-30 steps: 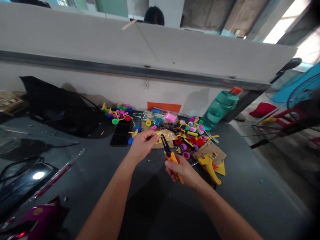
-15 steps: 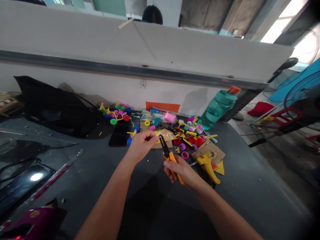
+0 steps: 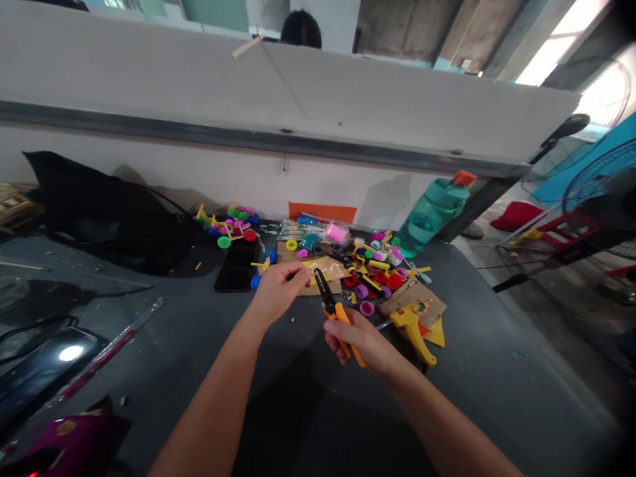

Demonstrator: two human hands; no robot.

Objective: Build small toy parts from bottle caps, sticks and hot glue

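Note:
Orange-handled pliers (image 3: 325,293) with long black jaws point up and left, their handles wrapped by my right hand (image 3: 355,334). Just left of the jaw tips, my left hand (image 3: 283,285) is closed in a pinch, finger and thumb together. A small pale bit shows between that pinch and the tips, too small to name. Behind both hands lies a brown cardboard sheet (image 3: 328,287) with a yellow piece in clear plastic (image 3: 335,267) on top. Right of the pliers, a yellow glue gun (image 3: 411,331) rests on the table by another piece of cardboard (image 3: 427,298).
Colourful caps and small parts (image 3: 380,275) are heaped beyond my right hand. A teal water bottle (image 3: 430,218) stands against the white partition. A black phone (image 3: 236,268), small wheeled models (image 3: 233,228) and a black bag (image 3: 109,218) lie leftward. A fan (image 3: 606,192) stands far right.
My hands and the pliers hold nearly the same pose. The pale bit between fingertips and jaws shows less clearly now. The whole view has shifted slightly.

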